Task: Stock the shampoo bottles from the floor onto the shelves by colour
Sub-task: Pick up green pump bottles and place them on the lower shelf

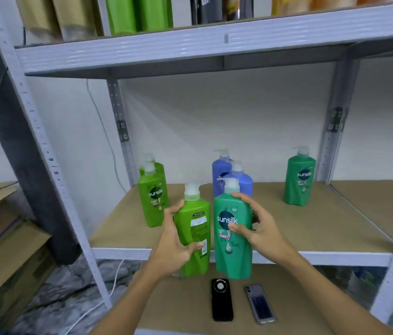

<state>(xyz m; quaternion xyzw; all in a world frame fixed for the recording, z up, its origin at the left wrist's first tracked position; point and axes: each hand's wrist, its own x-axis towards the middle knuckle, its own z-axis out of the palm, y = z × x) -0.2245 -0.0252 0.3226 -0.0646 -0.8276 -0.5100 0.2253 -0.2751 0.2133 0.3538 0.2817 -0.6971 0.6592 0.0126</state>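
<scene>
My left hand [173,240] grips a lime green pump bottle [194,228], its back label toward me. A teal green pump bottle [233,238] is held in my right hand [256,226], front label facing me. Both bottles are upright in front of the middle shelf [123,228]. On that shelf stand two lime green bottles [153,199] at the left, two blue-purple bottles [235,177] behind the held ones, and one teal green bottle [299,177] at the right.
A black device [222,299] and a phone [259,304] lie on the lower shelf board below my hands. Cardboard boxes [7,247] sit at the left beside a dark post. The upper shelf [214,44] carries gold, green, black and orange bottles. A white cable [99,301] trails on the floor.
</scene>
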